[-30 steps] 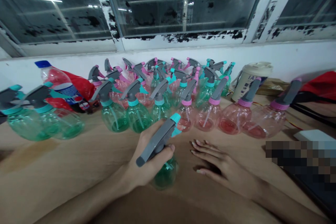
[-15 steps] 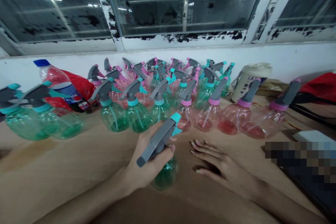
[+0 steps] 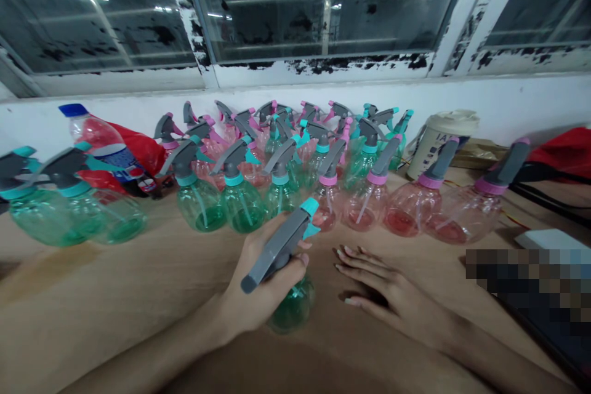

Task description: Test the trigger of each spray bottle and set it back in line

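Note:
My left hand (image 3: 261,283) is wrapped round the neck of a green spray bottle (image 3: 293,311) with a grey and turquoise trigger head. The bottle stands on the wooden table, and its collar is hidden by my fingers. My right hand (image 3: 388,289) lies palm down on the table to the right of it, fingers stretched out, holding nothing. Beyond my hands runs a row of spray bottles: green ones with turquoise collars, such as this green bottle (image 3: 243,206), and pink ones with pink collars, such as this pink bottle (image 3: 364,206).
More spray bottles crowd together behind the row, near the white wall (image 3: 138,98). At the left a blue-capped soda bottle (image 3: 111,151) leans by red plastic. A paper cup (image 3: 438,141) stands at the right, with cables and a white box (image 3: 554,239); a blurred patch covers part of that side.

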Motion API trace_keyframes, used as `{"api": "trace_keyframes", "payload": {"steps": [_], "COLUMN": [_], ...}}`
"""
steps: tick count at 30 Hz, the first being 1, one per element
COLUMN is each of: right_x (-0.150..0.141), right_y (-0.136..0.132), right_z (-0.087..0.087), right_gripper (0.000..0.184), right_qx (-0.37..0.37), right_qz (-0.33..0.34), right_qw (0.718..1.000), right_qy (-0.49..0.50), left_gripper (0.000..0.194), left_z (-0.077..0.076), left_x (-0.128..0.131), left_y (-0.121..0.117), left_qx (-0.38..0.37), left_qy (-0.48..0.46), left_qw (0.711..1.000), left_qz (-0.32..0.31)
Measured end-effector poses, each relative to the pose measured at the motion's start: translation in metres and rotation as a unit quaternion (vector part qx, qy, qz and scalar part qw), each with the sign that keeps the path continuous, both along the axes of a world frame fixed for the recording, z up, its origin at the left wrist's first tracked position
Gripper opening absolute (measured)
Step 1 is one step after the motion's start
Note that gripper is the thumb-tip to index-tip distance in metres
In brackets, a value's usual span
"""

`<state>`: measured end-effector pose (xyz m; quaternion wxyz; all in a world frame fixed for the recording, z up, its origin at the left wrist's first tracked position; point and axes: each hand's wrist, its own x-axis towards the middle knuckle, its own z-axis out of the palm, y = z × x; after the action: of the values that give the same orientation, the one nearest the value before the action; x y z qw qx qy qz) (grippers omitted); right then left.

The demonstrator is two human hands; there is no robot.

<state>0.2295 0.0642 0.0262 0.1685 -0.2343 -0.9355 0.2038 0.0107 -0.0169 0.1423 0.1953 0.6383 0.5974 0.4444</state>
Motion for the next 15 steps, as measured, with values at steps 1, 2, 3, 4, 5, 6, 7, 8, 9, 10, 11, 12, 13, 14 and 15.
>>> {"api": "trace_keyframes", "payload": {"steps": [1, 2, 3, 4, 5, 6, 7, 8, 9, 10, 11, 12, 13, 14, 15], "right_x": [0.0, 0.0, -0.0001, -0.0001, -0.0001, -0.0001, -0.0001, 0.0, 0.0, 0.0001, 0.0001, 0.0002, 0.0002, 0.0003, 0.0004], "right_y": [-0.0001, -0.0001, -0.0001, -0.0001, 0.0001, 0.0002, 0.0004, 0.0006, 0.0007, 0.0009, 0.0009, 0.001, 0.0011, 0.0011, 0.0012], "right_z": [0.0004, 0.0008, 0.0011, 0.0012, 0.0012, 0.0011, 0.0009, 0.0006, 0.0002, -0.0001, -0.0005, -0.0007, -0.001, -0.0011, -0.0013], "right_gripper": [0.049, 0.049, 0.049, 0.049, 0.049, 0.049, 0.049, 0.049, 0.049, 0.049, 0.048, 0.048, 0.048, 0.048, 0.049], "right_qx": [0.001, 0.002, 0.002, 0.001, 0.0, -0.002, -0.005, -0.007, -0.009, -0.009, -0.009, -0.008, -0.007, -0.006, -0.004], "right_qz": [-0.002, -0.003, -0.003, -0.002, -0.001, -0.001, -0.001, -0.001, -0.001, 0.0, 0.0, 0.001, 0.002, 0.002, 0.0], "right_qw": [1.0, 1.0, 1.0, 1.0, 1.0, 1.0, 1.0, 1.0, 1.0, 1.0, 1.0, 1.0, 1.0, 1.0, 1.0], "right_qy": [-0.007, -0.013, -0.018, -0.02, -0.019, -0.016, -0.01, -0.005, -0.001, 0.003, 0.006, 0.007, 0.007, 0.005, 0.002], "left_gripper": [0.008, 0.009, 0.009, 0.009, 0.009, 0.009, 0.009, 0.009, 0.009, 0.008, 0.006, 0.004, 0.003, 0.002, 0.003], "left_z": [0.0003, 0.0004, 0.0003, 0.0, -0.0005, -0.0011, -0.0017, -0.0023, -0.0026, -0.0028, -0.0027, -0.0025, -0.0022, -0.0019, -0.0015], "left_x": [0.0002, 0.0004, 0.0005, 0.0006, 0.0006, 0.0006, 0.0004, 0.0003, 0.0, -0.0003, -0.0008, -0.0013, -0.002, -0.0028, -0.0036], "left_y": [-0.0004, -0.0009, -0.0015, -0.0021, -0.0026, -0.0029, -0.003, -0.003, -0.0028, -0.0025, -0.0022, -0.0019, -0.0018, -0.0019, -0.0021], "left_qx": [0.002, 0.005, 0.006, 0.003, -0.003, -0.011, -0.02, -0.027, -0.031, -0.031, -0.029, -0.026, -0.026, -0.028, -0.031], "left_qy": [0.002, 0.007, 0.012, 0.015, 0.015, 0.011, 0.005, -0.002, -0.006, -0.005, -0.001, 0.005, 0.01, 0.014, 0.016], "left_qw": [1.0, 1.0, 1.0, 1.0, 1.0, 1.0, 1.0, 0.999, 0.999, 0.999, 0.999, 1.0, 1.0, 1.0, 0.999], "left_qz": [0.002, 0.004, 0.008, 0.014, 0.019, 0.022, 0.022, 0.021, 0.019, 0.016, 0.014, 0.013, 0.009, 0.003, -0.003]}}
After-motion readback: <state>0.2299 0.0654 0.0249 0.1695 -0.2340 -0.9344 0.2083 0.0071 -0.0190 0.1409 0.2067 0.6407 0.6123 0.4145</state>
